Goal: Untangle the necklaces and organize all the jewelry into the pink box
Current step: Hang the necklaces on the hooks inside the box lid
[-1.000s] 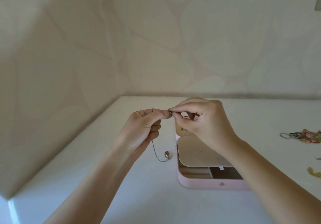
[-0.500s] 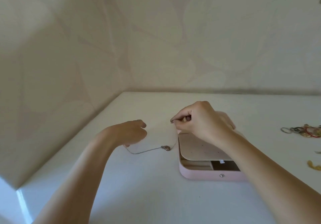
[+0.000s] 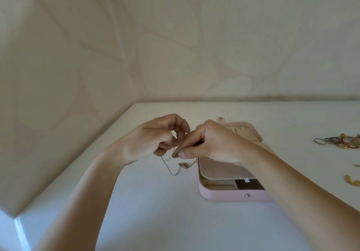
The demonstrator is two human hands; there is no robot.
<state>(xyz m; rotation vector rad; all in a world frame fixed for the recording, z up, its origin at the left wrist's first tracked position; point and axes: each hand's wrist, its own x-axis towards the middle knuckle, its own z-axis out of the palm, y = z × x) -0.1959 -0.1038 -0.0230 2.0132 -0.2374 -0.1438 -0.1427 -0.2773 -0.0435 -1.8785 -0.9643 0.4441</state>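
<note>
A thin silver necklace (image 3: pixel 171 170) with a small oval pendant (image 3: pixel 183 165) hangs in a loop just above the white table, left of the open pink box (image 3: pixel 224 195). My left hand (image 3: pixel 153 139) has its fingers curled round the chain's upper part. My right hand (image 3: pixel 210 143) pinches the chain's end between thumb and forefinger, close against the left hand. The box's beige inner flap (image 3: pixel 218 170) lies partly over its compartments, and my right forearm crosses the box.
A heap of rings and bracelets (image 3: pixel 342 141) lies at the far right of the table, with a yellow piece (image 3: pixel 351 179) nearer to me. Beige walls close in at the back and on the left.
My left hand came back from the table's left to meet the right hand. The necklace, stretched out flat half a second ago, now hangs in a short loop between both hands.
</note>
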